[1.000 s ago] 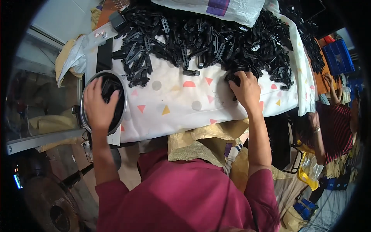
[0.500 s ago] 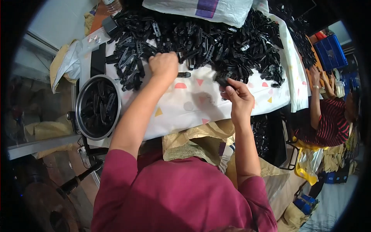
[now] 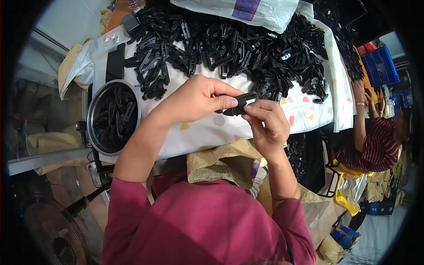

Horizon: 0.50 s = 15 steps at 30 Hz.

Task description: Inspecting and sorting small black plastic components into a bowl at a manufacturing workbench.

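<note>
My left hand (image 3: 194,99) and my right hand (image 3: 268,126) meet above the near part of the patterned white cloth (image 3: 207,137). Between them is a black plastic part (image 3: 240,105), pinched by the thumb and fingers of each hand. Whether it is one piece or two pressed together, I cannot tell, as fingertips cover its ends. Just beyond my hands spreads a big heap of long, narrow black plastic parts (image 3: 229,48). To the left of my left forearm, a round metal bowl (image 3: 91,128) holds more of these black parts.
A white woven sack (image 3: 274,15) lies over the heap's far side. Brown paper bags (image 3: 216,165) hang at the near table edge. A fan (image 3: 59,229) stands lower left. On the right, a co-worker in a striped shirt (image 3: 375,143) works near a blue crate (image 3: 380,66).
My left hand has come away from the heap's near edge and moved right, to my right hand. Both now grip the black part, which my right hand alone held before.
</note>
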Available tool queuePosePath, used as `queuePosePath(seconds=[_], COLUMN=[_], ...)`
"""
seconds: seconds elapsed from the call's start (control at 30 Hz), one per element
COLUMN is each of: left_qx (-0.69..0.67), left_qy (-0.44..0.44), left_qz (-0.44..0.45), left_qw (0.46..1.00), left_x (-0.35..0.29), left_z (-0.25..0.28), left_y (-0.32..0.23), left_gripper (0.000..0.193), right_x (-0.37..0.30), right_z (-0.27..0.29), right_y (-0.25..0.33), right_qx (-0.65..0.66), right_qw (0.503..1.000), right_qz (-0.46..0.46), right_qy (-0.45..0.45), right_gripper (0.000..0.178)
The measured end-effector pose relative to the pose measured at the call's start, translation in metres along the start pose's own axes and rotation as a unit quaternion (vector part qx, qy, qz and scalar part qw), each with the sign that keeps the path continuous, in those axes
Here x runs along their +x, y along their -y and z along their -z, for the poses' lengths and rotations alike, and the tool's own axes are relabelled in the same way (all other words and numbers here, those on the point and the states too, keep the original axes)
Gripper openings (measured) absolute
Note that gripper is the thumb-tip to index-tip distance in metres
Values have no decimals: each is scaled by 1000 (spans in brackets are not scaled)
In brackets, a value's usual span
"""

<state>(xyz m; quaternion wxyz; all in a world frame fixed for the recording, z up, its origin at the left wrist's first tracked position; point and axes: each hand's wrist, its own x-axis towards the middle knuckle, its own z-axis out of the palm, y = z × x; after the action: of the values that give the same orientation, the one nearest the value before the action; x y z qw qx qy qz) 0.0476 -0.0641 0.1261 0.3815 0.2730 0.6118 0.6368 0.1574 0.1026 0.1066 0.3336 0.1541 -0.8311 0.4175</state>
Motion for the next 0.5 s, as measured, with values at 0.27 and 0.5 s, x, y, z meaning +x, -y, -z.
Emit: queuePosePath(seconds=[0.27,0.5], left_qx=[365,387], left_qy=[-73,3], left_qz=[-224,-127], left_qw=[901,913], left_x=[-9,13], left_z=[-16,-7], left_y=[6,36], left_gripper=[33,28], right_x=[-12,-25], right_z=[-3,-1], right_y=[-5,-22], right_qx=[-24,20], right_qw=[998,960], right_qz=[-59,-256], right_qy=[-4,107], right_gripper=[28,37])
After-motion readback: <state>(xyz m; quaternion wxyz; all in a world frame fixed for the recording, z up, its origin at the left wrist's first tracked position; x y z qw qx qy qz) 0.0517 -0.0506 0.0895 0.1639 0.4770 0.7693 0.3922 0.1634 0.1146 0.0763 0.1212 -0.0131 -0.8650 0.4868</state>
